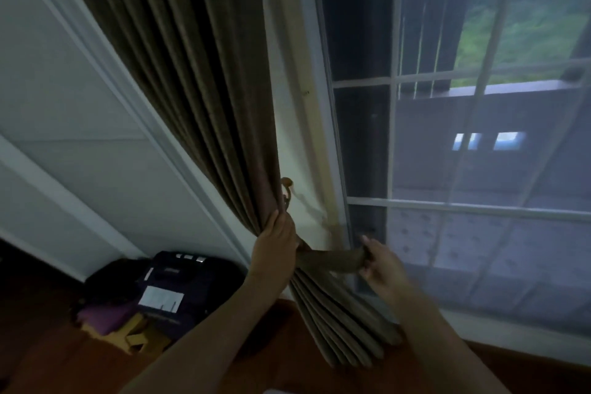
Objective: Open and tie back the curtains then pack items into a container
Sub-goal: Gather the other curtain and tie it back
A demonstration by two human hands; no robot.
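1. The brown curtain (198,80) hangs bunched at the left side of the window (361,137), against the cream strip of wall beside the frame.
2. The left hand (276,246) grips the gathered folds at the waist, with its fingers wrapped round the bundle.
3. The right hand (382,265) pinches the free end of the tie-back band (332,261), fingers curled on it.
4. That band is stretched between the two hands and lies roughly level in the view. Its other end is hidden at the left hand.
5. The curtain's long axis slants from top left down to bottom right. It is squeezed narrow at the left hand, and below that the pleats fan out toward the floor (57,361).
6. A brass hook (287,188) juts from the wall just above the left hand, right beside the curtain's edge.
7. A sheer net (527,249) veils the right part of the window. White bars cross the glass, and a railing and greenery show blurred beyond.
8. The floor is dark reddish wood.
9. A pile of dark bags (179,285), one bearing a white label, sits in the corner against the white panelled wall (64,99), left of the curtain and below the hands.
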